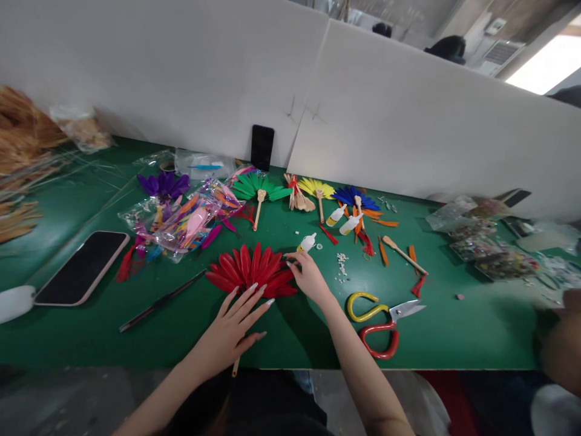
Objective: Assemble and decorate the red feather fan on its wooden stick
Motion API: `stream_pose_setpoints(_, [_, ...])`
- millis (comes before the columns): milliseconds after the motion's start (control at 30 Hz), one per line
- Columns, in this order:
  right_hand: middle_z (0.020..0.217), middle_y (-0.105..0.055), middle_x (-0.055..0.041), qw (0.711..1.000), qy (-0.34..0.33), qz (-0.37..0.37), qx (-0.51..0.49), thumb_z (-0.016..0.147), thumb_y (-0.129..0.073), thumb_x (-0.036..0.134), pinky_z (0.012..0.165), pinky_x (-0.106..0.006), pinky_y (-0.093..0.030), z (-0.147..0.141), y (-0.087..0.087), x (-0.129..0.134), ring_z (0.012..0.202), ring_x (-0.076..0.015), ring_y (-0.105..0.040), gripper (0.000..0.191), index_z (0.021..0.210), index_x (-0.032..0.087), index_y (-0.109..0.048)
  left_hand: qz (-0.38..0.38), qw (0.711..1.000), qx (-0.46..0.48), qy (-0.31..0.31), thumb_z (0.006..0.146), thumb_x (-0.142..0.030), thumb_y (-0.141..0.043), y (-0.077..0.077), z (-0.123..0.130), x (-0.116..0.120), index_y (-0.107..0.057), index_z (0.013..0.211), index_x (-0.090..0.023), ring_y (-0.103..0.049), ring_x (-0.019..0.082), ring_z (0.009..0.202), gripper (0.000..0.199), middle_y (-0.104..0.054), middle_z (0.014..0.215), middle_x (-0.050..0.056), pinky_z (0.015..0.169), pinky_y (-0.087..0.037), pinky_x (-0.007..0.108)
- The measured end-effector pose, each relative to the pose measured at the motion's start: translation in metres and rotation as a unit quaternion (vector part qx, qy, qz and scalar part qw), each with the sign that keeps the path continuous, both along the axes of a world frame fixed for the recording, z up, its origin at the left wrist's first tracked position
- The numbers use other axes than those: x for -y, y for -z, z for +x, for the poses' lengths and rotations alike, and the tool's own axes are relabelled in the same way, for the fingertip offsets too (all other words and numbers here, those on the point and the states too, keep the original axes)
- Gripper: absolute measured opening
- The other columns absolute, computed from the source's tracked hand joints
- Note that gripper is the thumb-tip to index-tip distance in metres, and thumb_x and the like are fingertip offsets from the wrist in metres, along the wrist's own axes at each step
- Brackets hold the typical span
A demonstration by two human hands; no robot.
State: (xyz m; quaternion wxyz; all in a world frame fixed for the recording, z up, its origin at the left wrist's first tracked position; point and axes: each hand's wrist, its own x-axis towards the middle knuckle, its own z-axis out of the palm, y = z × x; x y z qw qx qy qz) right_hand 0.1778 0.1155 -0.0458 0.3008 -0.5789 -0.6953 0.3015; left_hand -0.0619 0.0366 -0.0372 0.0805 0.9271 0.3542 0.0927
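A fan of red feathers (pixel 245 266) lies on the green table in front of me. My left hand (pixel 238 330) rests over its lower part with fingers spread; the handle (pixel 235 366) shows only at its lower end, past the palm. At the fan's right side, the bent fingers of my right hand (pixel 305 274) close on the tip of a red feather. Just behind those fingers is a small white glue bottle (pixel 308 242), partly hidden by them. Tweezers (pixel 163 300) lie left of the fan, and scissors (pixel 385 324) with one yellow and one red handle lie right of my forearm.
Behind stand finished-looking green (pixel 261 186), yellow (pixel 318 189) and blue (pixel 351 197) feather fans. Bagged coloured feathers (pixel 195 221) and a phone (pixel 82 269) are left. White beads (pixel 341 263), a wooden stick (pixel 403 254) and bead bags (pixel 503 260) lie right. Another person's arm (pixel 563 345) is at the right edge.
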Motion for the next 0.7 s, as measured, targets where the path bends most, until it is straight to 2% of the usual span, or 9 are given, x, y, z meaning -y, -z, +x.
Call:
stream_pose_setpoints(133, [0.099, -0.057, -0.0091, 1.0, -0.019, 0.012, 0.015, 0.084, -0.048, 0.018, 0.086, -0.038, -0.047, -0.0041, -0.0015, -0.0016, 0.092, -0.0203, -0.055, 0.02, 0.099, 0.02, -0.062, 0.002, 1.0, 0.008, -0.001, 0.091, -0.031, -0.042, 0.0002, 0.0, 0.0, -0.02, 0.142, -0.028, -0.017, 0.024, 0.137, 0.056, -0.02, 0.149, 0.002, 0.109, -0.017, 0.046])
stream_pose_setpoints(400, [0.094, -0.057, -0.008, 0.999, -0.029, 0.033, 0.009, 0.082, -0.046, 0.012, 0.089, -0.037, -0.045, -0.0064, 0.0013, -0.0047, 0.092, -0.0196, -0.054, 0.016, 0.088, 0.018, -0.06, 0.019, 1.0, 0.006, -0.001, 0.092, -0.035, -0.041, 0.0, -0.0007, -0.0007, -0.02, 0.143, -0.028, -0.017, 0.024, 0.137, 0.055, -0.021, 0.149, 0.002, 0.109, -0.018, 0.044])
stream_pose_setpoints(700, [0.093, -0.057, -0.0085, 0.999, -0.019, 0.031, 0.029, 0.08, -0.043, 0.009, 0.089, -0.039, -0.044, -0.0051, -0.0026, -0.0051, 0.093, -0.0209, -0.054, 0.02, 0.086, 0.018, -0.059, 0.019, 1.0, 0.016, -0.002, 0.092, -0.037, -0.04, 0.0004, -0.0003, -0.0005, -0.021, 0.142, -0.028, -0.018, 0.024, 0.136, 0.055, -0.022, 0.149, 0.002, 0.108, -0.019, 0.045])
